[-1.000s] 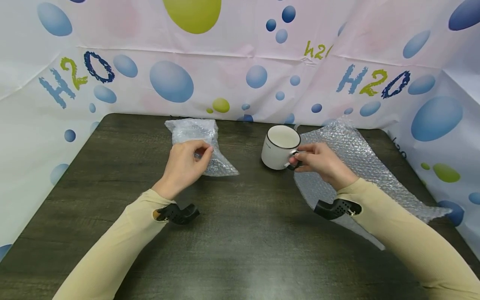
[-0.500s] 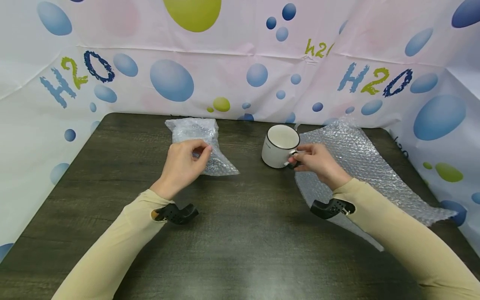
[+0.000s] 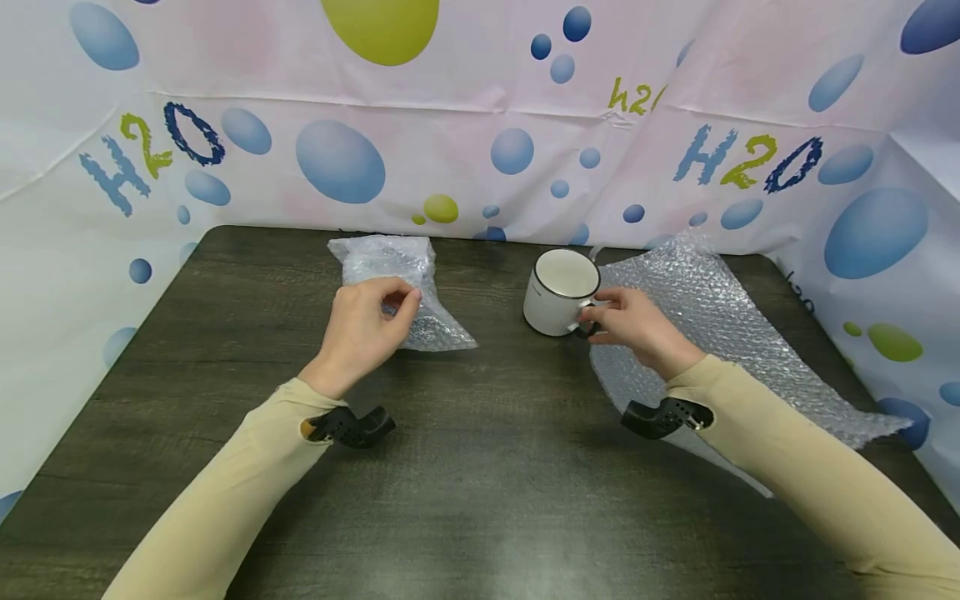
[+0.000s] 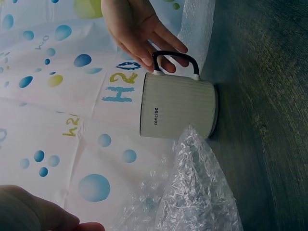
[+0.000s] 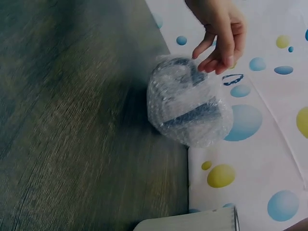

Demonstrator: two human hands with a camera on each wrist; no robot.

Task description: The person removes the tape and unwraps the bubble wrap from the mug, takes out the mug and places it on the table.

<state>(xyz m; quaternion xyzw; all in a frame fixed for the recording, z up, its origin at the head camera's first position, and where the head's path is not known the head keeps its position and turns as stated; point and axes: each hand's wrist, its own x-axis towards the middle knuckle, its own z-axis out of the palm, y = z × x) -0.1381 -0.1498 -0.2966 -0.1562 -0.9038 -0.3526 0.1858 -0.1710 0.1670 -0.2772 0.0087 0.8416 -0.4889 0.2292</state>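
Note:
A white enamel-style mug (image 3: 555,304) with a dark rim stands upright toward the back of the table. My right hand (image 3: 637,327) pinches its dark handle (image 4: 192,61) from the right, fingertips showing inside the loop in the left wrist view. The word "concise" is on the mug's side. My left hand (image 3: 367,327) hovers by a bubble-wrapped package (image 3: 390,258), thumb and index finger close together with nothing between them. Through the plastic, in the right wrist view, dark curved bands show on the wrapped thing (image 5: 187,103).
A large loose sheet of bubble wrap (image 3: 712,325) lies right of the mug, partly under my right forearm. The dark wooden table (image 3: 480,467) ends at a printed backdrop (image 3: 450,117) behind. Black devices (image 3: 352,427) are strapped to both wrists.

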